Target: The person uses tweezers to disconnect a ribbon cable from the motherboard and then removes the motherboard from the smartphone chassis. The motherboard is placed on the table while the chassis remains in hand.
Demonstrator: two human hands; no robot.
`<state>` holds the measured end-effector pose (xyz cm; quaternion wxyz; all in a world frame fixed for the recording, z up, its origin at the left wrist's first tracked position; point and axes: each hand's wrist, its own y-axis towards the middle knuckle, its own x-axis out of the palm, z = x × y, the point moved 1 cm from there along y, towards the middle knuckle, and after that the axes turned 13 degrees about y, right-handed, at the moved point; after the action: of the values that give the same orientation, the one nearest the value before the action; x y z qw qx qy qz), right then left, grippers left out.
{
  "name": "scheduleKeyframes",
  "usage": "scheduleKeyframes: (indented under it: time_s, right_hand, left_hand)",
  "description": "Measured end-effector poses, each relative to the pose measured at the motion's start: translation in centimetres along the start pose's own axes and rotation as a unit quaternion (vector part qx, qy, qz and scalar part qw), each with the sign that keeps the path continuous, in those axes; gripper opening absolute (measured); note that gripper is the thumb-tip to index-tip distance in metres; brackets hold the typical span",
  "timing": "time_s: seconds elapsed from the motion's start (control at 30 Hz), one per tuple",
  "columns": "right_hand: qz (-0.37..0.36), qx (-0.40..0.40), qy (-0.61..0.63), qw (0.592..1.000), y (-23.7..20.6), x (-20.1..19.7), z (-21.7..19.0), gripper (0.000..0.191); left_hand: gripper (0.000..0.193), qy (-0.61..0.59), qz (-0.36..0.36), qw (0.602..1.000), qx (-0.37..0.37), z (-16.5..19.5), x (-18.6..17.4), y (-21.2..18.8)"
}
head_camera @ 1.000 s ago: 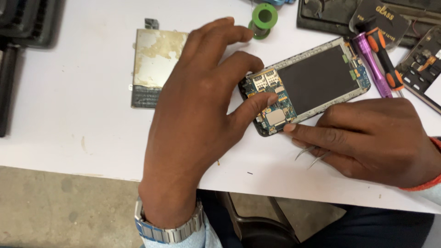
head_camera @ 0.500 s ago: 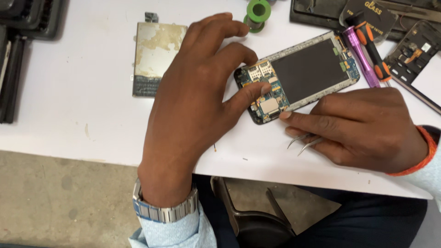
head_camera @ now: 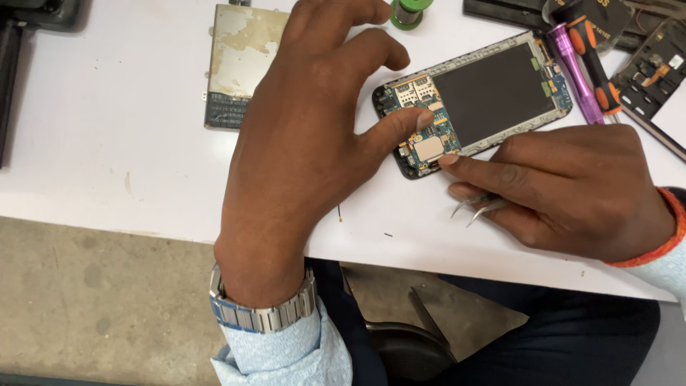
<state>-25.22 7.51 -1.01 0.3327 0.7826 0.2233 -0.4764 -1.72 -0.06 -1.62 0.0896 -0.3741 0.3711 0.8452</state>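
An opened phone (head_camera: 493, 93) lies face down on the white table (head_camera: 100, 143), its blue circuit board (head_camera: 421, 129) and dark battery bay showing. My left hand (head_camera: 307, 143) arches over the table, thumb tip pressing on the circuit board. My right hand (head_camera: 572, 189) rests beside the phone's near edge, index fingertip touching the board's lower corner. Metal tweezers (head_camera: 475, 207) are tucked under its curled fingers, the two tips sticking out to the left.
A stained metal plate (head_camera: 239, 64) lies to the left of my left hand. A purple tool (head_camera: 575, 78) and an orange-handled screwdriver (head_camera: 597, 68) lie right of the phone. A green solder spool (head_camera: 409, 13) and dark trays stand at the back. The table's front edge is close.
The view has shifted a little; the phone and both hands sit slightly higher in the frame. My left thumb stays on the board and my right fingertip at its corner.
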Motion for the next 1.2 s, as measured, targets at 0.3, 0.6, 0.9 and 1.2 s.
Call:
scheduleKeyframes:
  time_s: [0.3, 0.6, 0.9, 1.2]
  right_hand:
    - [0.000, 0.020, 0.009, 1.000, -0.6, -0.2, 0.2, 0.046]
    - [0.001, 0.036, 0.032, 0.999, -0.2, -0.3, 0.0, 0.038]
    - [-0.003, 0.030, 0.083, 0.996, 0.8, -0.3, 0.7, 0.019]
    - [-0.078, -0.006, 0.116, 0.990, -1.0, -1.7, 2.1, 0.014]
  left_hand:
    - [0.010, -0.001, 0.002, 1.000, -0.004, 0.1, 0.1, -0.2]
    - [0.021, 0.015, 0.038, 0.999, -0.007, -0.1, 0.8, -0.8]
    - [0.024, 0.017, 0.055, 0.998, -0.006, 0.0, 0.7, -0.5]
    - [0.015, 0.005, 0.067, 0.998, 0.006, 0.0, 0.6, -0.7]
